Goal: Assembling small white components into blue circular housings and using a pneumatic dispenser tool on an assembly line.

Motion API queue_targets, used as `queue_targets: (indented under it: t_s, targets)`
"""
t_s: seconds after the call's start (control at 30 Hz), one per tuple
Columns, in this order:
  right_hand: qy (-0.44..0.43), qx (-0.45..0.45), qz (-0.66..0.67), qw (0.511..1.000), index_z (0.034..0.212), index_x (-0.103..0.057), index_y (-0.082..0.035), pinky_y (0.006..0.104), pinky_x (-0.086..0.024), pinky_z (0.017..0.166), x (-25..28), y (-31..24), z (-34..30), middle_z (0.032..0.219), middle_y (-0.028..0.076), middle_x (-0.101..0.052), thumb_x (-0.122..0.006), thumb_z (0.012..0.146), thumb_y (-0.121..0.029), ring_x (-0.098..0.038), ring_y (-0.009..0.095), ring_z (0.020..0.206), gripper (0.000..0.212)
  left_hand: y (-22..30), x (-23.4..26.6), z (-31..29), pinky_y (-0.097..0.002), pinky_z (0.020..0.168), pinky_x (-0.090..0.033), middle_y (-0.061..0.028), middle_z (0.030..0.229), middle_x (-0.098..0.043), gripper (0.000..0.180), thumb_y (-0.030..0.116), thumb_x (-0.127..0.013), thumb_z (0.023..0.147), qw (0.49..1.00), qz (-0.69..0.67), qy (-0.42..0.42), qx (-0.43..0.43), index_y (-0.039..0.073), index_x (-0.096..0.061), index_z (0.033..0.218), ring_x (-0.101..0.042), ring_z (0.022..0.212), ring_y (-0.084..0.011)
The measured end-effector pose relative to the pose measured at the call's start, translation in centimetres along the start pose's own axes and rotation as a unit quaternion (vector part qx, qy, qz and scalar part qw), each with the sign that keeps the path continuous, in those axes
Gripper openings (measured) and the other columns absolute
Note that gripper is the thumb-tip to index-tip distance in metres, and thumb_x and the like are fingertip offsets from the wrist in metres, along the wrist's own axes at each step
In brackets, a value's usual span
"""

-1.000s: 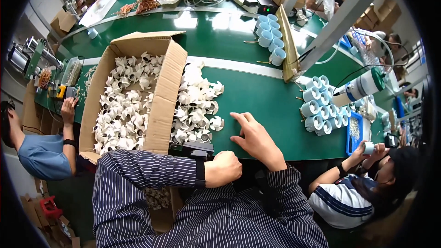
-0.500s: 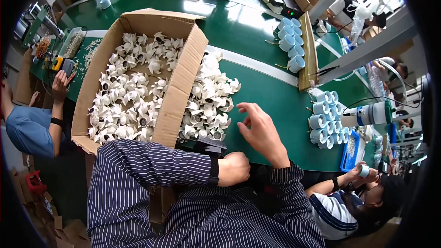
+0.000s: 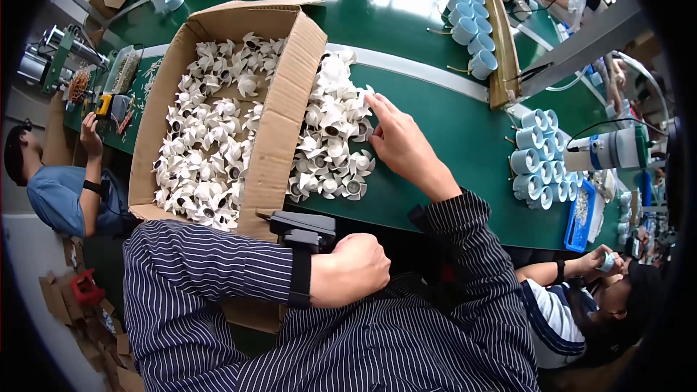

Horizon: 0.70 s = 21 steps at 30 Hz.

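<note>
My right hand [image 3: 404, 139] is open, its fingers stretched out against the right edge of a pile of white bladed fan wheels [image 3: 335, 127] on the green table. Some of these wheels show dark round hubs. My left hand [image 3: 352, 270] is curled into a fist in front of my body, below the table's near edge; its fingertips and anything in them are hidden. A black device [image 3: 301, 229] sits by my left wrist, which has a dark band. Left of the pile stands an open cardboard box [image 3: 277, 112] holding many more white fan wheels [image 3: 200, 138].
On the right stand groups of light blue cups [image 3: 537, 149], with more cups [image 3: 468, 29] beside a wooden board [image 3: 503, 51]. A blue tray [image 3: 579, 218] lies beyond. One co-worker [image 3: 62, 189] sits at left, another [image 3: 581, 312] at right holding a light blue cup.
My right hand has moved up and left to touch the pile's edge. My left fist has shifted slightly left and down. The whole view has swung somewhat.
</note>
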State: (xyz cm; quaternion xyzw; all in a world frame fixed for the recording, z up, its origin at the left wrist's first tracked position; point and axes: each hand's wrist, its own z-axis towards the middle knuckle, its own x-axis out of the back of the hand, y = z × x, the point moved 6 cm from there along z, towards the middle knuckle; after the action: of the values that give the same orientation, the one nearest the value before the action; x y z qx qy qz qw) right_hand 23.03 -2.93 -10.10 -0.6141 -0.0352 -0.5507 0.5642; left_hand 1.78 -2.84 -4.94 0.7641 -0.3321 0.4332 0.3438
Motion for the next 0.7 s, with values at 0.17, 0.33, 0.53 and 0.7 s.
queue_targets:
  t_s: [0.17, 0.33, 0.53, 0.7]
  targets:
    - [-0.026, -0.02, -0.041, 0.999, 0.157, -0.049, 0.0, 0.0415, -0.06, 0.092, 0.9, -0.4, -0.5, 0.157, 0.039, -0.049, -0.069, 0.088, 0.003, -0.073, 0.032, 0.085, 0.073, -3.9, -0.9, -2.8, -0.0361, 0.059, -0.056, -0.0069, 0.077, -0.074, 0.008, 0.011, -0.071, 0.083, 0.992, 0.015, -0.075, 0.098, 0.006, -0.074, 0.078, -0.074, 0.075, -0.0206]
    - [-0.095, -0.084, -0.04, 0.991, 0.167, -0.034, -0.005, 0.0432, -0.06, 0.095, 2.8, -2.1, -3.2, 0.166, 0.039, -0.036, -0.08, 0.087, -0.007, -0.074, 0.034, 0.089, 0.092, -6.5, -1.4, -4.4, -0.0368, 0.06, -0.058, -0.0045, 0.077, -0.075, 0.003, 0.013, -0.076, 0.079, 0.988, 0.021, -0.074, 0.134, 0.01, -0.077, 0.079, -0.076, 0.075, -0.0209]
    - [-0.193, -0.107, -0.019, 0.975, 0.167, -0.019, 0.007, 0.0489, -0.056, 0.106, 1.4, -5.5, -7.2, 0.163, 0.048, -0.029, -0.09, 0.086, -0.024, -0.062, 0.056, 0.127, 0.112, -8.1, -4.4, -3.7, -0.0367, 0.048, -0.059, -0.0001, 0.074, -0.077, 0.01, 0.017, -0.084, 0.073, 0.972, 0.061, -0.149, 0.173, 0.014, -0.084, 0.083, -0.076, 0.066, -0.019]
    - [-0.121, -0.06, -0.02, 0.991, 0.161, -0.022, 0.017, 0.05, -0.053, 0.109, -2.6, -6.2, -7.3, 0.159, 0.054, -0.027, -0.077, 0.095, -0.011, -0.059, 0.059, 0.129, 0.091, -8.2, -4.7, -3.7, -0.0384, 0.045, -0.059, 0.0001, 0.074, -0.078, 0.007, 0.017, -0.083, 0.075, 0.97, 0.076, -0.145, 0.18, 0.013, -0.084, 0.081, -0.076, 0.064, -0.0192]
